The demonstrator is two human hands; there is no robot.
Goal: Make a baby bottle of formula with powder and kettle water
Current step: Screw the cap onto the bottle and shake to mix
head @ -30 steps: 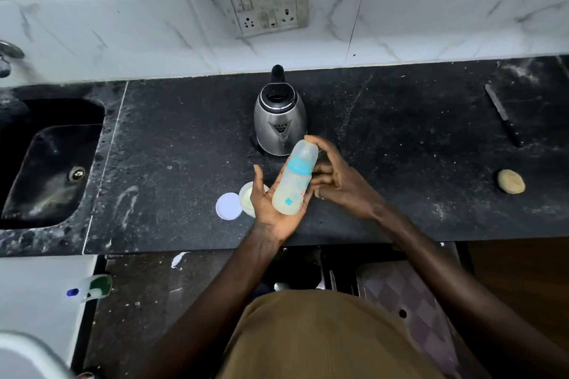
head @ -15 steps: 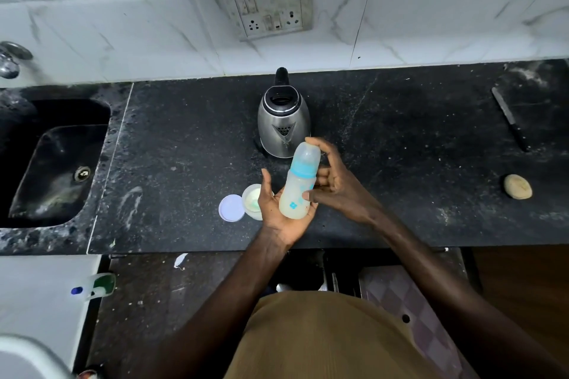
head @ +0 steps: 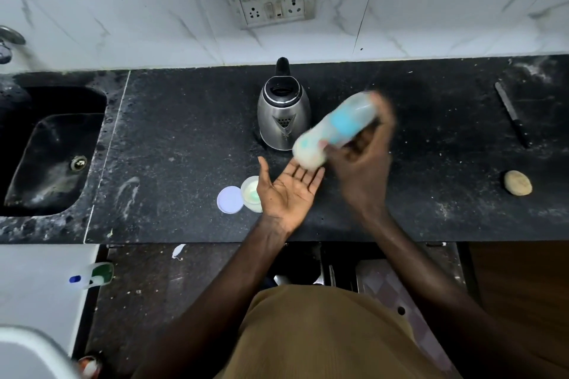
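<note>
The right hand [head: 360, 160] is gripping a blurred baby bottle [head: 334, 129], tilted above the dark table [head: 184, 138] just right of the steel kettle [head: 284, 112]. The left hand [head: 288, 191] is lying spread, palm up, just below the bottle's base.

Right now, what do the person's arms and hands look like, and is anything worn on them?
Both arms are bare along all that shows: no sleeves, gloves, watch or rings visible on the left hand or the right hand, though the right is motion-blurred. Below them shows an olive-brown garment on the body.
</note>
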